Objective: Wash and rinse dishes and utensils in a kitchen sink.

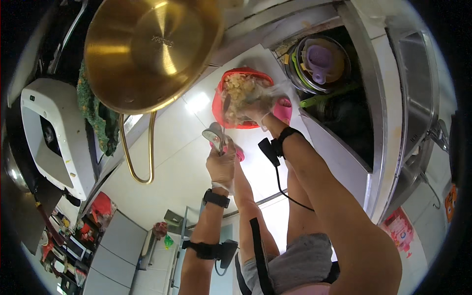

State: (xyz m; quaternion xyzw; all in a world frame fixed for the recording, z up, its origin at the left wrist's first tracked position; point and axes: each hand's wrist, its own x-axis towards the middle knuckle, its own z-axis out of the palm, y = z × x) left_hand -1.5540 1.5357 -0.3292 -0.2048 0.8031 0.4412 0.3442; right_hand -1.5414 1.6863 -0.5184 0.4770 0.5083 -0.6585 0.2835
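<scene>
My left hand (221,160), in a thin translucent glove, is closed around the handle of a metal spoon (212,135), its bowl pointing up and away from me. Ahead of it, a red bin or bag (217,105) at floor level holds a pale yellow, chunky mass (239,86). My right hand (258,108), also gloved, reaches over the right part of this mass. Its fingers are blurred and partly hidden by clear plastic film (278,90), so its grip is unclear. Pink footwear (283,108) shows beside the red container.
A large gold-coloured metal pan (147,55) overhangs the upper left, its loop handle (152,147) sticking out. Left of it are a green cloth (97,114) and a white appliance (59,140). An open cabinet at right holds stacked bowls (317,64), near a steel sink (420,84).
</scene>
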